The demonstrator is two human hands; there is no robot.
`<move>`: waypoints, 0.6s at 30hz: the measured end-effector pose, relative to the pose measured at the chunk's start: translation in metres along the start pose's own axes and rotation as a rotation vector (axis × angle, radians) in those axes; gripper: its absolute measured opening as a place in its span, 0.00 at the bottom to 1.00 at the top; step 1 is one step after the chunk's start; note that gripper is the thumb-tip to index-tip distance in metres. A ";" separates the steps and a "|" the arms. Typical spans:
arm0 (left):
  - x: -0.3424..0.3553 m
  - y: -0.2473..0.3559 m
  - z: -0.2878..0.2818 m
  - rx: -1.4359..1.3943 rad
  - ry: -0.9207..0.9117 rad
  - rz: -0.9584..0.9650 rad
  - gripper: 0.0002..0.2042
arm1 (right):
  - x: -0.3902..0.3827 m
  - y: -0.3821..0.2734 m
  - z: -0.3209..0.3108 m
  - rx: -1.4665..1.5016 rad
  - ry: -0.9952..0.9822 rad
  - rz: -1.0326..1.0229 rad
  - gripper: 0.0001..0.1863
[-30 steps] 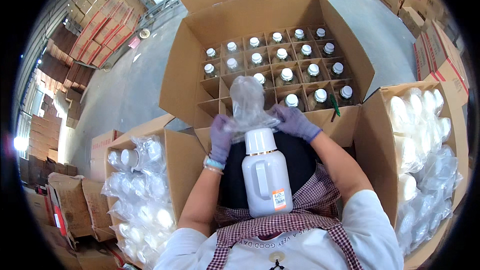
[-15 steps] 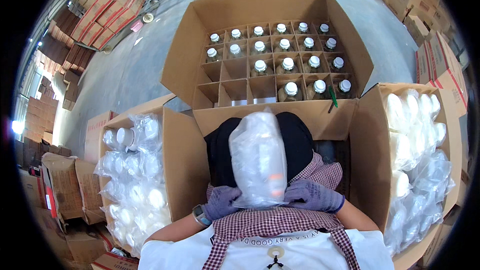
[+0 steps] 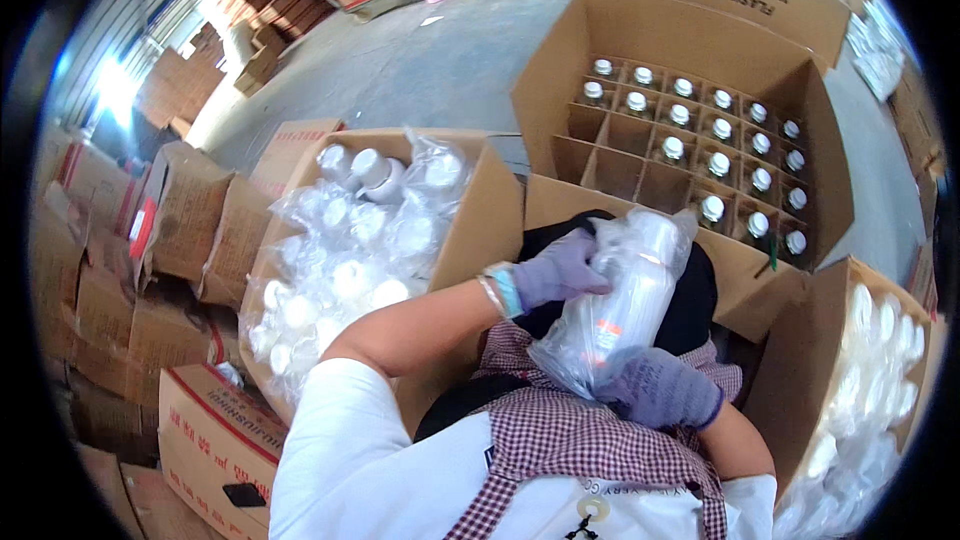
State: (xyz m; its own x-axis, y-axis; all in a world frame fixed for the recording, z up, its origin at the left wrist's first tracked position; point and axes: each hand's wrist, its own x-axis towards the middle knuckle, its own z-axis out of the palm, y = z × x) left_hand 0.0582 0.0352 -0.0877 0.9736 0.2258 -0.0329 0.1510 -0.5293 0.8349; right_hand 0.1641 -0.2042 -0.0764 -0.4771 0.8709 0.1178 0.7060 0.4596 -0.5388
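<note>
Gloved in purple-grey knit, the left hand [image 3: 560,270] is bending its half-closed fingers onto the upper left side of a white cylindrical flask in a clear plastic bag [image 3: 632,308]. The flask is lying tilted above the lap, between both hands, its capped end pointing up and rightward. Below and to the right, the right hand [image 3: 665,388], in a matching glove, is closing its bent fingers around the bagged lower end. Around the hands, from left to right: an open brown cardboard carton [image 3: 478,210] is holding white plastic-wrapped flasks [image 3: 350,230]; a divided brown carton [image 3: 562,202] is holding rows of white-capped glass bottles [image 3: 718,163]; another open brown carton [image 3: 800,365] is holding further white wrapped pieces [image 3: 880,370].
</note>
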 end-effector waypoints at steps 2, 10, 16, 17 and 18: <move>-0.055 -0.006 -0.026 -0.797 -0.059 -0.346 0.21 | -0.002 0.005 -0.002 0.125 -0.057 0.068 0.09; -0.203 -0.033 -0.159 -0.585 1.059 -0.069 0.09 | 0.015 0.019 0.002 0.212 0.124 0.231 0.20; -0.181 -0.142 -0.246 0.175 1.316 -0.058 0.20 | 0.044 0.033 0.017 0.226 -0.049 0.169 0.20; -0.173 -0.159 -0.250 0.263 1.330 0.006 0.22 | 0.045 0.034 0.018 0.222 -0.059 0.175 0.20; -0.165 -0.184 -0.249 -0.148 1.356 0.031 0.27 | 0.046 0.036 0.019 0.220 -0.067 0.184 0.20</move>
State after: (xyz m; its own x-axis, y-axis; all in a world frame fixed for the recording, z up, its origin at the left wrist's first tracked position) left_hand -0.1729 0.2987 -0.0988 0.0324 0.8790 0.4756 0.0291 -0.4765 0.8787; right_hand 0.1575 -0.1513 -0.1060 -0.3901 0.9194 -0.0502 0.6570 0.2397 -0.7147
